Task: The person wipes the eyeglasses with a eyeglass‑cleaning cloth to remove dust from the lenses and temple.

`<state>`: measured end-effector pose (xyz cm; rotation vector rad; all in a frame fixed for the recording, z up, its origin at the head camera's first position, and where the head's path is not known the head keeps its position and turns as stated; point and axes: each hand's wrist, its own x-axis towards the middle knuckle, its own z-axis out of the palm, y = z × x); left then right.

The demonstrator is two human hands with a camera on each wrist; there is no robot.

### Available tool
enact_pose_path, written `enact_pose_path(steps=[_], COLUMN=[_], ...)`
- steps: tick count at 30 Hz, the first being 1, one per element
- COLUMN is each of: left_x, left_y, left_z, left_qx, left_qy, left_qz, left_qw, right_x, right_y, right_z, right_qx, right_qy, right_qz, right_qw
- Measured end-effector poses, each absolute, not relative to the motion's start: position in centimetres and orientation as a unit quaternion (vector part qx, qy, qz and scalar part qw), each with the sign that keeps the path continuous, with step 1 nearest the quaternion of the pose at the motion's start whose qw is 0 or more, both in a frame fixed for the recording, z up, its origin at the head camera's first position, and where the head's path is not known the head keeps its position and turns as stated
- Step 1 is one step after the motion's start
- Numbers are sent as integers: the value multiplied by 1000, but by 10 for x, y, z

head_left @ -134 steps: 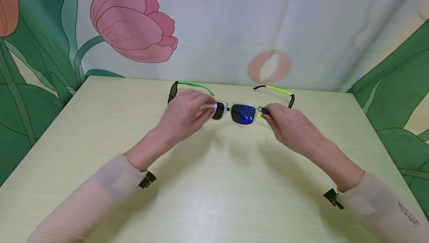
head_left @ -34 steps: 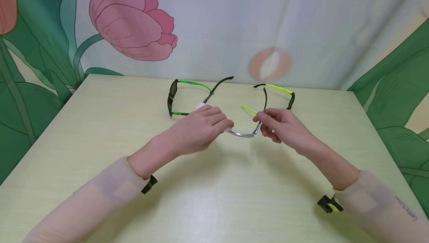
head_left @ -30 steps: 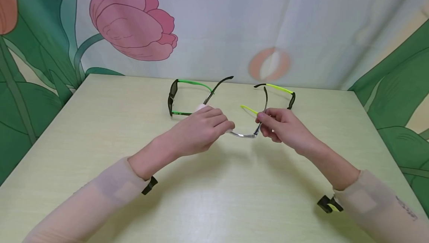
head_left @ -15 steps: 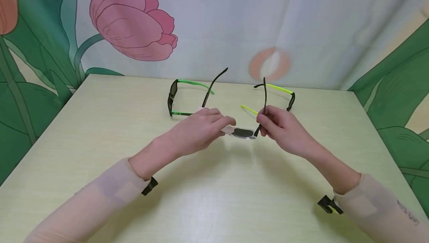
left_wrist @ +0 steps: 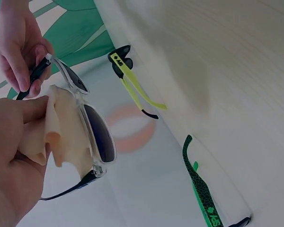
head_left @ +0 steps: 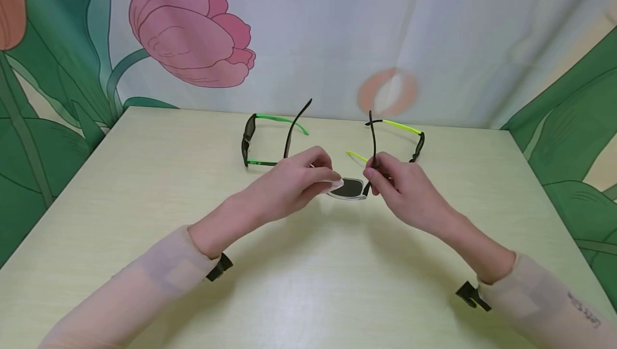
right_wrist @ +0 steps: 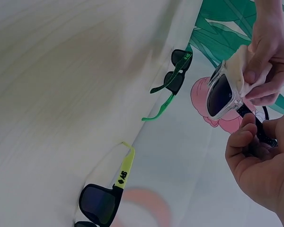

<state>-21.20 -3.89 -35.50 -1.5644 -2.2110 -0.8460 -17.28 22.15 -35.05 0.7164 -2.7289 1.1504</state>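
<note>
Above the table (head_left: pixel 299 285), left hand (head_left: pixel 289 186) is pinching cloth (left_wrist: pixel 61 127) against clear sunglasses (right_wrist: pixel 220 97), right hand (head_left: pixel 409 191) gripping one arm (head_left: pixel 373 137), a lens (head_left: pixel 352 187), edge-on earlier, now tilting into view, likely easing wiping.

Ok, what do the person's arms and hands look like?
The pale beige fabric left sleeve and right sleeve carry faint greyish patches near the cuffs; dark, illegible lettering marks the right. A black device shows at each cuff. The left hand and right hand are gloveless.
</note>
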Motion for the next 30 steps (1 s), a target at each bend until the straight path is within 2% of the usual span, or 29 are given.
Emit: enact_pose_path(steps=[7, 17, 30], left_x=[-209, -210, -214], left_y=[-35, -30, -25], left_z=[-353, -357, -359], left_qx=[-531, -514, -508], left_qy=[-797, -811, -818], left_qz=[-263, -249, -231], left_qw=[115, 129, 139], right_x=[-171, -169, -169], right_y=[217, 211, 208], right_z=[-350, -353, -357], right_qx=[267, 332, 343], right_qy=[-892, -877, -873], right_qz=[356, 317, 313], right_qw=[85, 145, 152])
